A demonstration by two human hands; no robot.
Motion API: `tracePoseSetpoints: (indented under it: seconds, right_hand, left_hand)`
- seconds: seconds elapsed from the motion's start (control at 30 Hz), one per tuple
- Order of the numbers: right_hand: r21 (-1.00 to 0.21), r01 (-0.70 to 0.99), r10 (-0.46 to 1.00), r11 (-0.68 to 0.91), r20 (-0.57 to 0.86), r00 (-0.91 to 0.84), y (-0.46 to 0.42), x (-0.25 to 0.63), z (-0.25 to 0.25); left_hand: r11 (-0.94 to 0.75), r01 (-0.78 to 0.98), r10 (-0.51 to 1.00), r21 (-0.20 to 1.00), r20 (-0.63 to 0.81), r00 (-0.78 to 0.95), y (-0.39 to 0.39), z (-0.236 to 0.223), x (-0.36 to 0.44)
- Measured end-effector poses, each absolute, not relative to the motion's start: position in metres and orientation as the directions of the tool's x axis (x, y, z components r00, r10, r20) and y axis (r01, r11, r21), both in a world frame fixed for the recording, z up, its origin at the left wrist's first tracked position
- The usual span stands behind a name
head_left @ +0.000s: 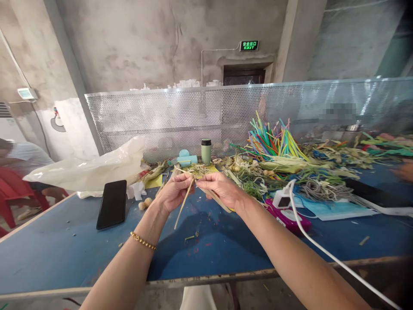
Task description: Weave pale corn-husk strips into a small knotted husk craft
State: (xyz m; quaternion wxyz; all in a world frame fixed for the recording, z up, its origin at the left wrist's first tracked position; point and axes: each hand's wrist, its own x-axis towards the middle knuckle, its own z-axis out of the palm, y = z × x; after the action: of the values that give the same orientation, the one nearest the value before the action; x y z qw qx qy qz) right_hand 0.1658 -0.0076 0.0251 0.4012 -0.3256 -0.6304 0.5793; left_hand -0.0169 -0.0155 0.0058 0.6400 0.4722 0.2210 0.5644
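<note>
My left hand (174, 190) and my right hand (223, 187) meet over the middle of the blue table (206, 254). Between thumb and fingers, my left hand pinches a narrow straw-coloured strip (183, 207), which looks like dried husk or leaf; its tail hangs down towards the tabletop. A wider pale strip (222, 204) runs along beneath the fingers of my right hand, which is closed on it. Both sets of fingertips almost touch where the strips come together. Exactly how they join there is too small to make out.
At left lie a black phone (112, 204), small round beads (145, 203) and a plastic bag (97, 165). Behind stand a green cup (205, 151) and colourful fuzzy stems (274, 140). A purple power block (287, 215) trails a white cable (306, 234). Other people sit left and right.
</note>
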Motion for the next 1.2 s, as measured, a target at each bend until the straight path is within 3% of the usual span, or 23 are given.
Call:
tracePoseSetpoints:
  seconds: [0.33,0.87,1.2]
  right_hand:
    - [-0.981,-0.133,0.884,0.14,0.184,-0.429,-0.015,0.165,0.032]
    - [-0.948,0.068,0.866,0.311,0.253,-0.43,-0.017,0.167,0.032]
    - [-0.957,0.031,0.876,0.288,0.25,-0.413,-0.014,0.168,0.031]
  left_hand:
    - [-0.068,-0.471,0.932,0.88,0.225,0.285,-0.018,0.009,-0.016]
    - [-0.123,-0.473,0.919,0.873,0.279,0.277,-0.018,0.005,-0.012]
    - [-0.114,-0.447,0.931,0.887,0.253,0.265,-0.015,0.003,-0.014]
